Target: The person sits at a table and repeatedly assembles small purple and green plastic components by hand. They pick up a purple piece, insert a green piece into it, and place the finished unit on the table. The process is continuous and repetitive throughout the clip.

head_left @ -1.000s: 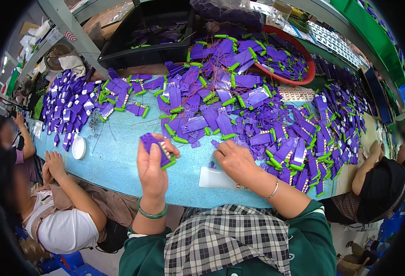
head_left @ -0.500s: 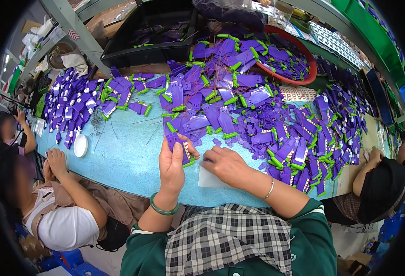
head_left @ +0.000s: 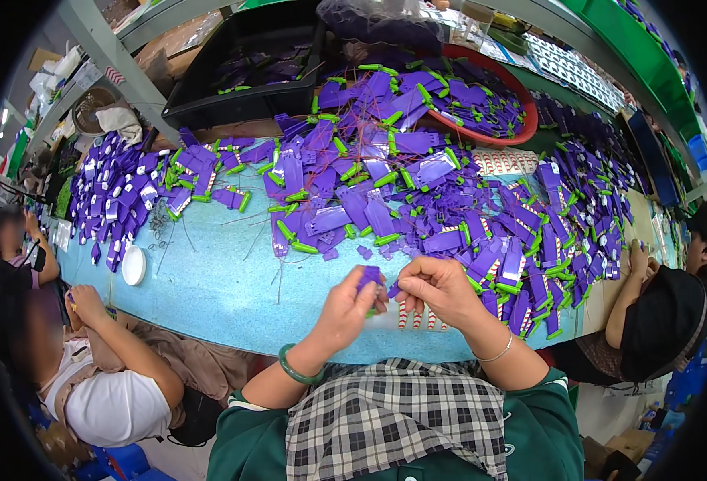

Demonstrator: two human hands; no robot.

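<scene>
My left hand is closed around a purple plastic part, whose top shows above my fingers while the rest is mostly covered. Right beside it, my right hand pinches a small purple piece between thumb and fingers. The fingertips of both hands nearly meet above the table's near edge. Beneath my right hand lies a pale sheet with red-and-white striped stickers, partly hidden by the hand. Just beyond my hands spreads a heap of purple parts with green ends.
At the far left is a pile of purple pieces with white ends, near a small white dish. A black crate and a red basin hold more parts at the back. Co-workers sit at left and right.
My right hand has lifted off the sheet and now pinches a small purple piece. My left hand has moved right and lowered the purple part toward it. The sheet's striped stickers now show.
</scene>
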